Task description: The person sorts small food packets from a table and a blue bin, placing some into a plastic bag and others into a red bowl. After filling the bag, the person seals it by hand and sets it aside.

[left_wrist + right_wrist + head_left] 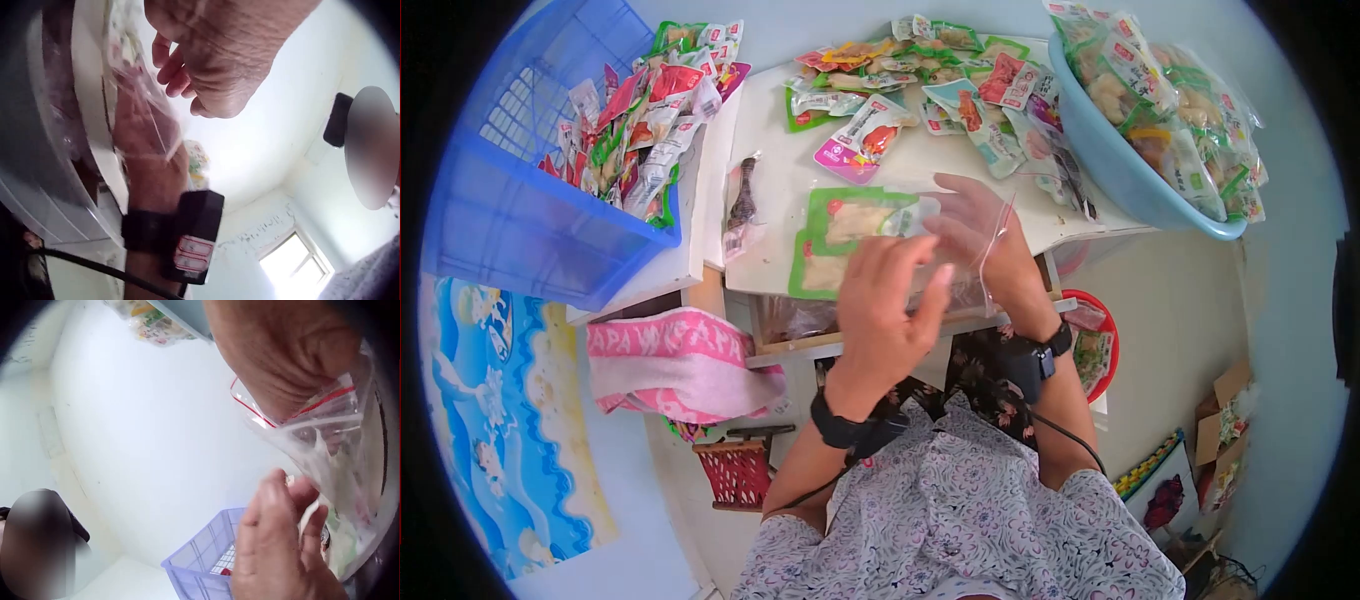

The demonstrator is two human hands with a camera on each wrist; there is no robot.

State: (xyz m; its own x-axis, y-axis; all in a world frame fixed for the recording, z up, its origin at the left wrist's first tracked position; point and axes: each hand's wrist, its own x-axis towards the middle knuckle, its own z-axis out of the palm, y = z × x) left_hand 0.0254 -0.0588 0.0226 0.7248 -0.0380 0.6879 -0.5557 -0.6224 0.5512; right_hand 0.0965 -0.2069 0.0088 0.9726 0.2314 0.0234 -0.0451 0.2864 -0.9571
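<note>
A clear zip bag point(967, 292) with a red strip at its mouth lies on the white table's near edge. Inside it are green-edged food packets point(818, 272) with pale contents, side by side at the far left end. My right hand point(985, 235) reaches in through the mouth, wrist at the red strip point(253, 414), fingers extended toward the packets' right end. Over the bag's near side hovers my left hand point(890, 310), fingers loosely bent, with a gap between thumb and forefinger. In the left wrist view, the left hand point(219, 53) shows nothing in its fingers.
Several colourful food packets point(870, 135) lie across the back of the table point(775, 140). A blue crate point(530, 215) of packets stands left, a light blue basin point(1100, 165) heaped with bags right. A dark packaged item point(743, 200) lies left of the bag. Below is an open drawer point(772, 325).
</note>
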